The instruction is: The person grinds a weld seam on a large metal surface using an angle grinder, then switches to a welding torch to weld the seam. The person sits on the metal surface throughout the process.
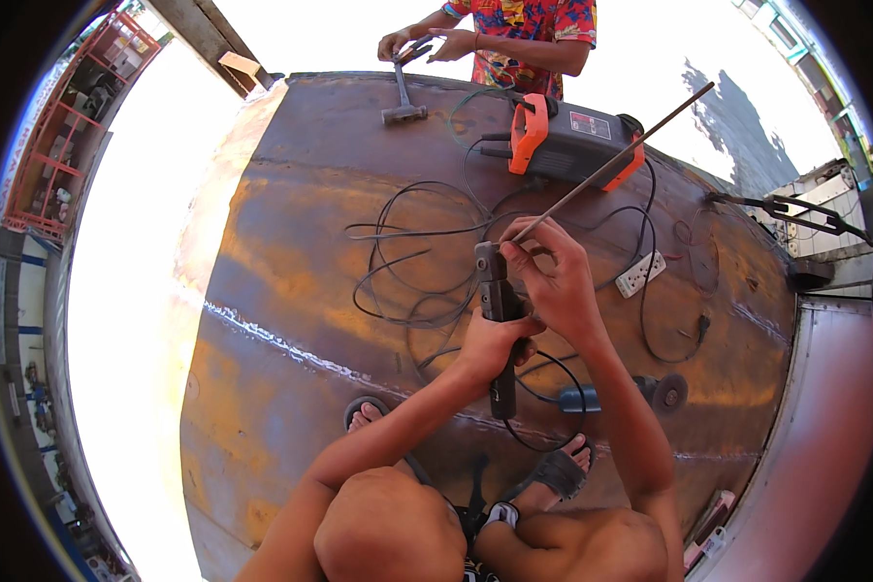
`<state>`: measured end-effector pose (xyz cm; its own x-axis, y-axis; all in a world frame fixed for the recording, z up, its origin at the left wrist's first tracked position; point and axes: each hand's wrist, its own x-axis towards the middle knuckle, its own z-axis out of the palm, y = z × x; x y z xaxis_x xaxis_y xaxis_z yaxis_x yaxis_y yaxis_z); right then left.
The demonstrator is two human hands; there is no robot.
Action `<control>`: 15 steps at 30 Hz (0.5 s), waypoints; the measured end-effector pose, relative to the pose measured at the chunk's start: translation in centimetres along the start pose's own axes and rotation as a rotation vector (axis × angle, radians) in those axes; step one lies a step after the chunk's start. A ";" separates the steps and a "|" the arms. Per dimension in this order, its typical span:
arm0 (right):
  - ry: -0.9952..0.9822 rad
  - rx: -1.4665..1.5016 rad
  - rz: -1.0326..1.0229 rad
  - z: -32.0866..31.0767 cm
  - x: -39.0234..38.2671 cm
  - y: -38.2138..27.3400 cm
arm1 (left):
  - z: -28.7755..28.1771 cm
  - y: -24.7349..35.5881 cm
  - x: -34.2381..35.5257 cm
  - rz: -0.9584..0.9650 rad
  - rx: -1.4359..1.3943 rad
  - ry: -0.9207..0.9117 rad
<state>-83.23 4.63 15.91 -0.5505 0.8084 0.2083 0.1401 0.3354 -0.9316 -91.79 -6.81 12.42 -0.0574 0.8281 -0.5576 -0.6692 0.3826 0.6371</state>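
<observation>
My left hand point(490, 344) is closed round a black electrode holder point(496, 291) held upright in front of me, with a cable looping from its lower end. My right hand point(558, 276) pinches a long thin welding rod point(631, 155) near its lower end, beside the holder's top; whether the rod is inside the jaws I cannot tell. The rod slants up to the right, across the view of a grey-orange welding machine point(574, 145). Beneath me is a rust-stained steel plate point(272, 252). A grinder point(577, 397) lies behind my right forearm.
A person in a floral shirt point(519, 44) stands at the far edge, holding a small tool near a hammer point(404, 113). Loose cables point(388, 233) coil on the plate around a white power strip point(640, 274). A black-handled tool point(781, 211) is at the right edge.
</observation>
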 end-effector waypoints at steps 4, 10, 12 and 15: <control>-0.016 0.036 0.071 0.0 0.0 0.3 | -0.2 -0.2 0.2 -0.008 -0.006 0.005; -0.041 0.224 0.205 -0.9 -0.5 0.1 | -0.2 -0.1 0.3 -0.005 0.000 -0.013; -0.025 0.270 0.216 -1.3 -1.1 0.2 | 0.3 0.0 0.1 0.051 0.026 -0.004; -0.023 0.356 0.281 -1.9 -3.1 0.2 | 1.5 1.7 -1.2 0.179 0.030 -0.014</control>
<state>-79.90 3.09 15.66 -0.5504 0.8320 -0.0701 -0.0026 -0.0857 -0.9963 -91.75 -6.59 14.94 -0.1627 0.8897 -0.4265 -0.6266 0.2408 0.7412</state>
